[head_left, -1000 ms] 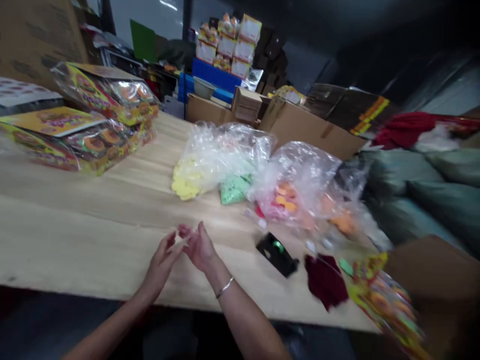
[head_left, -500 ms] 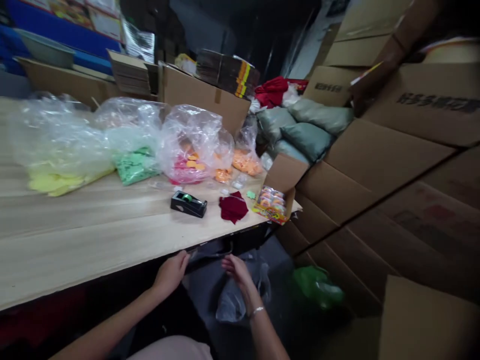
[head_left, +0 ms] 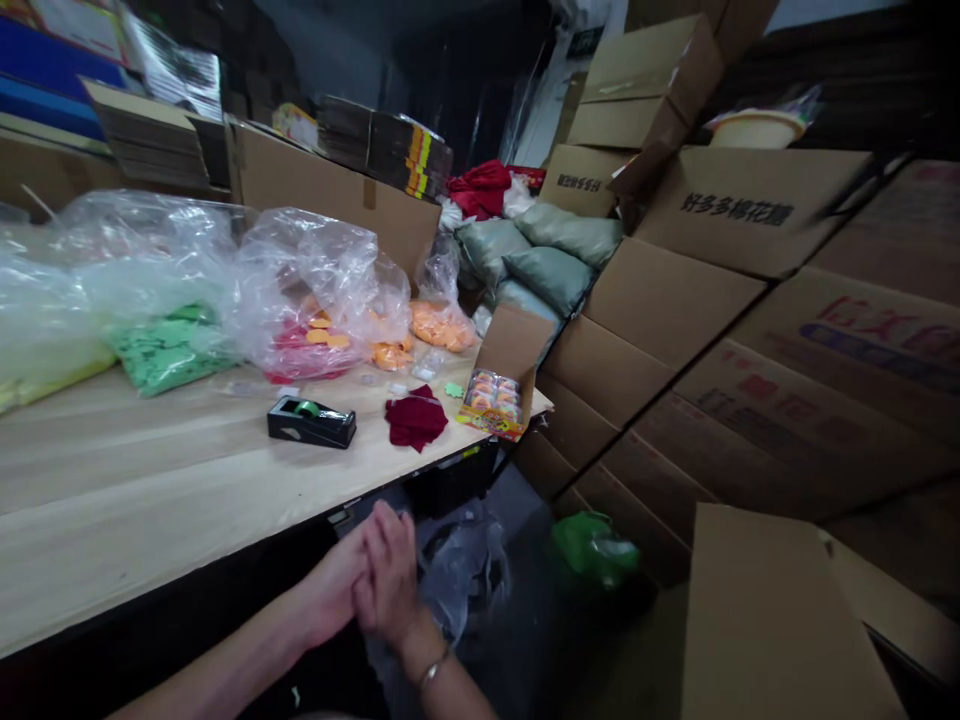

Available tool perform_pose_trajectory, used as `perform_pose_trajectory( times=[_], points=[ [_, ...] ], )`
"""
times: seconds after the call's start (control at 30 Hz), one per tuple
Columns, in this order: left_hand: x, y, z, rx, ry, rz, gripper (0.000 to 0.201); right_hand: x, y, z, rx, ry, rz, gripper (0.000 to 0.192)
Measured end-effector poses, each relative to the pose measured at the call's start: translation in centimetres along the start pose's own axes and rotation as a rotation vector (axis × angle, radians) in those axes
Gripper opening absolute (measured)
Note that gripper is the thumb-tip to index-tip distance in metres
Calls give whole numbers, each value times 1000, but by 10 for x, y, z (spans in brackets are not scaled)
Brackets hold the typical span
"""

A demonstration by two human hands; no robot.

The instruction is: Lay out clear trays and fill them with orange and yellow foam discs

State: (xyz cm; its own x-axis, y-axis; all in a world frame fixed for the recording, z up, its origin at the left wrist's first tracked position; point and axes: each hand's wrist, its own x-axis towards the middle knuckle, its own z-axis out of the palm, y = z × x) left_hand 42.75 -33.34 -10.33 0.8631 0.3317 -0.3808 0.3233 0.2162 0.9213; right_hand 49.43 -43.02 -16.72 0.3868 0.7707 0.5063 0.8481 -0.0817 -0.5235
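Observation:
My left hand and my right hand are pressed together just below the front edge of the wooden table. The right hand lies flat over the left and hides most of it. Nothing shows between them. A bracelet is on my right wrist. A crumpled clear plastic bag hangs right behind the hands, under the table. Nearest on the tabletop are a black tape dispenser and a dark red cloth.
Clear bags of green pieces, pink and orange pieces and orange pieces line the table's back. A small open box of colourful packets stands at the right corner. Stacked cardboard boxes fill the right; a green bag lies on the floor.
The view has swung right and down. My hands have left the tabletop, dropped below its edge, were apart half a second ago and are now pressed together.

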Motion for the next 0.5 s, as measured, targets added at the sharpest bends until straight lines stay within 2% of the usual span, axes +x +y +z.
perform_pose_trajectory(
  times=[0.07,0.13,0.2,0.23,0.3,0.33,0.4,0.47,0.5],
  points=[
    [-14,16,-13,192,-53,69,51,19,33,-1,-63,14,207,46],
    [-18,27,-24,584,-65,160,34,42,67,-6,-102,49,379,40],
    [-11,29,-31,934,-30,230,22,70,97,-13,-105,96,390,37],
    [-4,28,-34,1020,-9,249,20,86,110,-20,-109,142,383,38],
    [15,20,-41,1044,32,280,24,121,139,-43,-159,312,479,41],
    [25,15,-46,1019,54,302,26,137,156,-59,-204,424,585,46],
    [41,2,-63,936,127,345,31,166,194,-99,-272,623,899,56],
    [52,-12,-85,843,208,351,35,183,234,-141,-265,655,1056,59],
    [55,-19,-97,803,239,344,36,188,252,-159,-233,627,1104,55]
  ],
)
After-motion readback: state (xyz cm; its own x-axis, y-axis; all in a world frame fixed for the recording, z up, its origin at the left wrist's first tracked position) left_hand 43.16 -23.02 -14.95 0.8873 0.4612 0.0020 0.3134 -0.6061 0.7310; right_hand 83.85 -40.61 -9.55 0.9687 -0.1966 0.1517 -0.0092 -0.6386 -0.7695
